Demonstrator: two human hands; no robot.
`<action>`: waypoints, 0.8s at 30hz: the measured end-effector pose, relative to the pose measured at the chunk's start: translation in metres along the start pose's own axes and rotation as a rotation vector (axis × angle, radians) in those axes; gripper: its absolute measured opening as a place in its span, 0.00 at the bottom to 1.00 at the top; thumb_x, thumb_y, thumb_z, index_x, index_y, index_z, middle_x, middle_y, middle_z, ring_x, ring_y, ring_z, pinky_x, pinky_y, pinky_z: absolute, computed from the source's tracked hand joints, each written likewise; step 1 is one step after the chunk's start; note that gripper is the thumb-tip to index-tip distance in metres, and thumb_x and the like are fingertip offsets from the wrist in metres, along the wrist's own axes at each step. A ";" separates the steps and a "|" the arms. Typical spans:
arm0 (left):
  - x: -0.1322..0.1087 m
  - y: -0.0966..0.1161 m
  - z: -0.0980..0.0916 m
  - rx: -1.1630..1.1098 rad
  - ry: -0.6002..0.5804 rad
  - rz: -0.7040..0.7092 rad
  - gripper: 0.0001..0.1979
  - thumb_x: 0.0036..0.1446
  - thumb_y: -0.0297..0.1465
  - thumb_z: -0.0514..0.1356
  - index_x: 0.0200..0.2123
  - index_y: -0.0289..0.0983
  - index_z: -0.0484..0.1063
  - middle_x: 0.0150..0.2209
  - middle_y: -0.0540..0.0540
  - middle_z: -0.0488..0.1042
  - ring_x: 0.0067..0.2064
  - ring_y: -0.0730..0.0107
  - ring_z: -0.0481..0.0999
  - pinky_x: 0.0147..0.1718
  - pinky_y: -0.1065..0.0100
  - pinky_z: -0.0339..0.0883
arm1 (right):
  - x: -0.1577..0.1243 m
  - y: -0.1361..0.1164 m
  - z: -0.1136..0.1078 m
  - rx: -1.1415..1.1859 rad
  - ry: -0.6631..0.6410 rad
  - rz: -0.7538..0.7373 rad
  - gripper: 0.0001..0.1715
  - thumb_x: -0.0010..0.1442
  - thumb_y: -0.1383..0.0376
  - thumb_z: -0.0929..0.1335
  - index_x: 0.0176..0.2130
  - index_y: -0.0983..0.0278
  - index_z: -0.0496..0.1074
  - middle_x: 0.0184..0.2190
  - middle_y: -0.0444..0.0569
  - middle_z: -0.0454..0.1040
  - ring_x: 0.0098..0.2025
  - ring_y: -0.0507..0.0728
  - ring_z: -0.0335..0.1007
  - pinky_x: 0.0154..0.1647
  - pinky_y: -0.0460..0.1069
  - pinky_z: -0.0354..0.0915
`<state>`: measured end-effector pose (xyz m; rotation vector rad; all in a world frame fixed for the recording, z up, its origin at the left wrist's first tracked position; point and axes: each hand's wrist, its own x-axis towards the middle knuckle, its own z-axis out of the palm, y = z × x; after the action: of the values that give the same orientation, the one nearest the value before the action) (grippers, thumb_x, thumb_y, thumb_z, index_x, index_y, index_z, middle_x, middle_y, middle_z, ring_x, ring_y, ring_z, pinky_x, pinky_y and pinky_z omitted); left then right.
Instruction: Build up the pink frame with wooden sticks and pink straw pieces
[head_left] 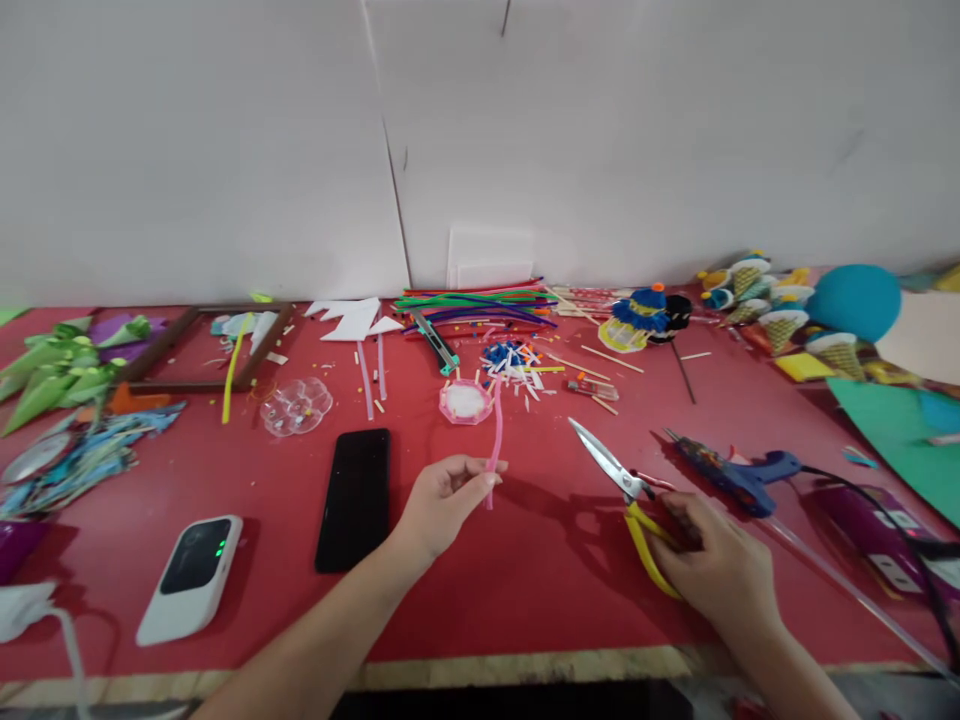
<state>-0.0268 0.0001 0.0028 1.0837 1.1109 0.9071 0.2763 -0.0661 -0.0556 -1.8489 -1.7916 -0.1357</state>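
Note:
My left hand [442, 500] pinches a pink straw [495, 425] near its lower end and holds it upright above the red table [525, 590]. The straw's top curves toward a small pink-rimmed round piece [465, 401] lying just behind it. My right hand [716, 565] rests on the table with its fingers closed around the yellow handles of a pair of scissors [619, 478]. The scissors' blades are apart and point to the upper left.
A black phone [355, 498] lies left of my left hand, a white device [191, 577] further left. A blue glue gun [731, 470] with its cord lies right of the scissors. Cut straw bits [514, 362], coloured straws [480, 300], a clear palette [296, 405] and paper crafts lie behind.

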 end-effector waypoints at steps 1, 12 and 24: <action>0.000 0.000 0.000 -0.008 -0.002 0.004 0.10 0.49 0.37 0.65 0.23 0.37 0.72 0.42 0.41 0.82 0.40 0.64 0.80 0.43 0.64 0.69 | 0.000 0.000 -0.001 0.004 0.004 0.011 0.16 0.53 0.53 0.66 0.36 0.61 0.71 0.27 0.49 0.80 0.28 0.61 0.78 0.26 0.49 0.67; -0.003 0.006 -0.002 -0.022 0.004 0.013 0.09 0.51 0.37 0.64 0.28 0.37 0.74 0.43 0.41 0.82 0.44 0.62 0.80 0.46 0.62 0.70 | 0.009 -0.016 -0.009 0.103 -0.036 0.029 0.15 0.51 0.53 0.67 0.33 0.61 0.72 0.25 0.49 0.78 0.25 0.58 0.75 0.25 0.48 0.65; -0.005 0.018 -0.001 -0.126 -0.189 -0.151 0.12 0.50 0.31 0.63 0.19 0.37 0.66 0.44 0.41 0.81 0.50 0.59 0.78 0.49 0.61 0.69 | 0.024 -0.081 -0.075 0.678 -1.076 0.288 0.33 0.60 0.37 0.59 0.24 0.62 0.57 0.20 0.40 0.58 0.23 0.49 0.53 0.22 0.45 0.52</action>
<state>-0.0298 -0.0002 0.0214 0.9477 0.9524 0.7298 0.2244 -0.0820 0.0435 -1.6875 -1.7433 1.6228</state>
